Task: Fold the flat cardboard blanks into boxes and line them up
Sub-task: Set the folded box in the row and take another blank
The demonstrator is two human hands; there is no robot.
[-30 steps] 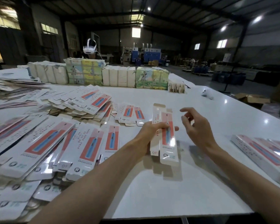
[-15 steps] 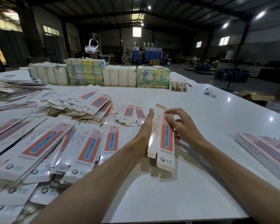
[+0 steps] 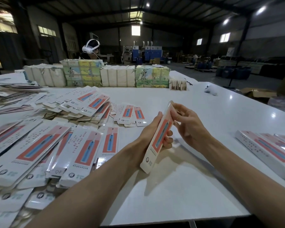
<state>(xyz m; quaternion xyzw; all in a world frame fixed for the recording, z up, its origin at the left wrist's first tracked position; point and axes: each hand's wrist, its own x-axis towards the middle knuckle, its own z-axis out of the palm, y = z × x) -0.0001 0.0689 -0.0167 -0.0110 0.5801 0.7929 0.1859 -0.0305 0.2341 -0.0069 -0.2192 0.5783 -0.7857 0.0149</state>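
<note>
White cardboard box (image 3: pixel 160 137), red panel, slim blue graphic, held tilted.

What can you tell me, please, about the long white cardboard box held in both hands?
The long white cardboard box is slim and glossy, its red panel showing a blue toothbrush, a small round logo near its lower end. It is held slanted above the white table, the left hand gripping its middle, the right hand pinching its upper end.

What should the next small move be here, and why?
Probably tuck the far end shut with the right hand: the left hand holds the box mid-body in its grip, it looks squared up, and the right fingers curl round its far end.
</note>
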